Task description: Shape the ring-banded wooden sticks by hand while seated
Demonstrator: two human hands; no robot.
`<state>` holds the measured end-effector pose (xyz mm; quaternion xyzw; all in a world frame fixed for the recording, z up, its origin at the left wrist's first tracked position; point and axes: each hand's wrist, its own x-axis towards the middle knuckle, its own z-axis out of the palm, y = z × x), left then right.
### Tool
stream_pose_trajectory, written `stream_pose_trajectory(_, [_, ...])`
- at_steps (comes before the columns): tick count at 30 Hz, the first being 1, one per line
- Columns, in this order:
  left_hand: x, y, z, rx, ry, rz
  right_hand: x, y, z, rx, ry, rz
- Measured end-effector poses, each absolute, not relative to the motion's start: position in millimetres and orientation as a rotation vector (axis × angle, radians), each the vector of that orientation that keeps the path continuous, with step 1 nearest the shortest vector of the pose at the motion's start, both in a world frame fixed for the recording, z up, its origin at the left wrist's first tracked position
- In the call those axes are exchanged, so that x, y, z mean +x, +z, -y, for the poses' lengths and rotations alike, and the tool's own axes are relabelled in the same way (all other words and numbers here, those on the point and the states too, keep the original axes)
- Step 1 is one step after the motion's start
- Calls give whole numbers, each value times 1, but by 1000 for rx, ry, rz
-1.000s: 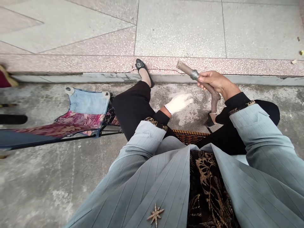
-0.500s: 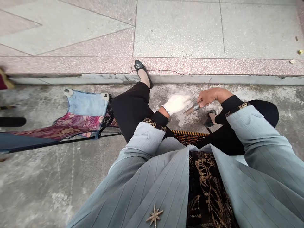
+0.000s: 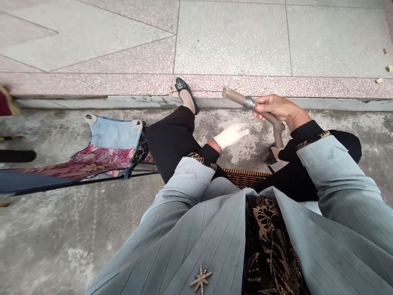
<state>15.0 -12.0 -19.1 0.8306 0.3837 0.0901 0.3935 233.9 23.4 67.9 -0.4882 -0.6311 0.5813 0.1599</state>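
**Spindle raised in the right hand, gloved left hand waiting below**

I see my right hand [image 3: 274, 108] with its fingers wrapped tight around a brown wooden stick [image 3: 238, 97] that carries a band of fine grey thread [image 3: 249, 102] wound round it, just beside my fingertips. The stick is tilted, its free end up and toward the left, its lower end down near my right shoe [image 3: 272, 155]; I judge that this slant keeps the wound band clear of my grip. My left hand [image 3: 231, 133], in a white glove, hovers lower and to the left, fingers together and stretched flat, holding nothing I can make out; a thread running to it is too fine to tell. Both hands hang over the concrete floor [image 3: 61, 229] between my knees. A woven basket edge [image 3: 245, 176] sits near my lap, and a folding fabric stool [image 3: 101, 151] stands well apart to the left, with my left shoe [image 3: 184, 91] on the kerb [image 3: 92, 100]
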Motion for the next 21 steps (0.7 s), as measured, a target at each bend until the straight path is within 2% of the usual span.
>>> stream_pose_trajectory(4, [17,-16,14,2254,81,-1022,227,56,-27,-1778,1413,1941])
stream_pose_trajectory(8, [20,-15,18,2382,-104,-1133,222,48,-30,-2051,1067,2352])
stream_pose_trajectory(12, [19,-12,20,2467,-173,-1136,218,46,-28,-2095,1015,2701])
stream_pose_trajectory(15, [15,-9,19,2494,-135,-1129,218,46,-24,-2017,1215,2887])
stream_pose_trajectory(19, [11,-9,13,2420,-25,-1097,223,52,-20,-1478,2040,2759])
stream_pose_trajectory(21, [11,-11,11,2295,46,-1033,226,61,-18,-1212,2227,2542])
